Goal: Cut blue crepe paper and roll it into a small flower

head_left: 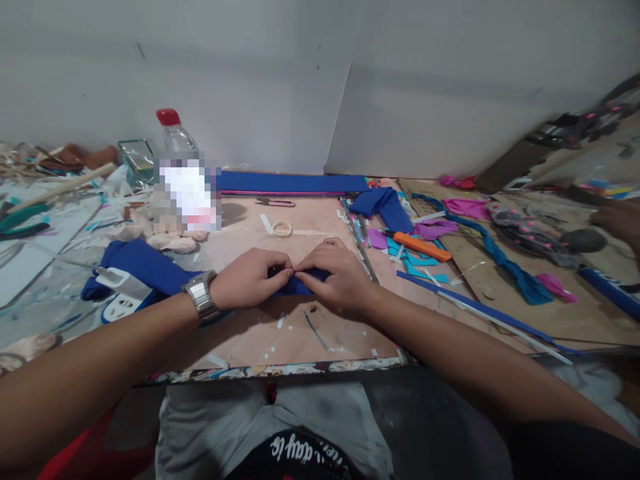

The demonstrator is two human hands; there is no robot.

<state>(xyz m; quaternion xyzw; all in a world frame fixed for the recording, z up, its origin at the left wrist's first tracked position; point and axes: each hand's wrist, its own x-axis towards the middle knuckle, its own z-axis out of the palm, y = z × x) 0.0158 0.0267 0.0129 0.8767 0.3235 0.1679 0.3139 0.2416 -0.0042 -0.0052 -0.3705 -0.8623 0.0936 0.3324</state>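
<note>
Both hands meet over the middle of the work board, pinching a piece of blue fabric (296, 287). My left hand (250, 277), with a metal watch at its wrist, closes its thumb and fingers on the fabric's left side. My right hand (340, 275) grips the same fabric from the right, thumb tips almost touching. Most of the fabric is covered by the fingers. Beyond the hands lie a roll of narrow tape (282, 229) and small thread snips (275, 203). A folded blue cloth (137, 267) lies left of my left wrist.
At the back, long blue fabric strips (295, 182) lie along the wall beside a red-capped bottle (175, 133). Right of the board are an orange cutter (423, 247), fabric scraps and a twisted teal strip (515, 263). Another person's hand (617, 217) shows at far right. Green-handled pliers (25, 220) lie left.
</note>
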